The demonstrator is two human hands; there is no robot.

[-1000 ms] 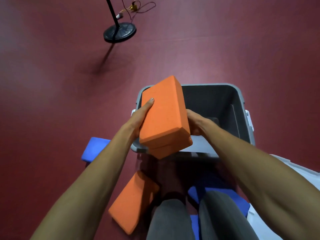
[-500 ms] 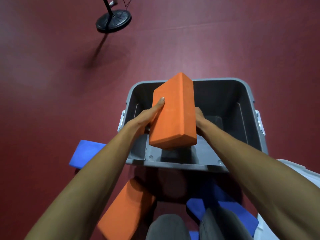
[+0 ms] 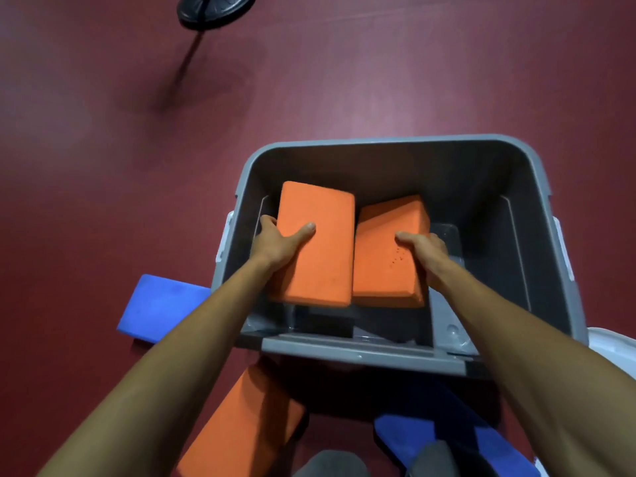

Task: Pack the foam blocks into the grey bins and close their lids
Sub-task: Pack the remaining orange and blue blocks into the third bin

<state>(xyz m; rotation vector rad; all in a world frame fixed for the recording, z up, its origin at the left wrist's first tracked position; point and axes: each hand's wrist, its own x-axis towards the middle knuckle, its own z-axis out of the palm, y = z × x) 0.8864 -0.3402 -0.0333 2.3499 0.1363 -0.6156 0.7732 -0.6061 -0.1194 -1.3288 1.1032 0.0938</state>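
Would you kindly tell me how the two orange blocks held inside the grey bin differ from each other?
The left block, gripped by the left hand, shows one broad face; the right block, gripped by the right hand, is tilted, showing two faces. The right block has small dents near the thumb; the left block looks unmarked. Both are orange, side by side inside the grey bin.

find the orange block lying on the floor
In the head view the loose orange block lies at bottom left of centre, on the floor just outside the grey bin's near wall, below the left blue block.
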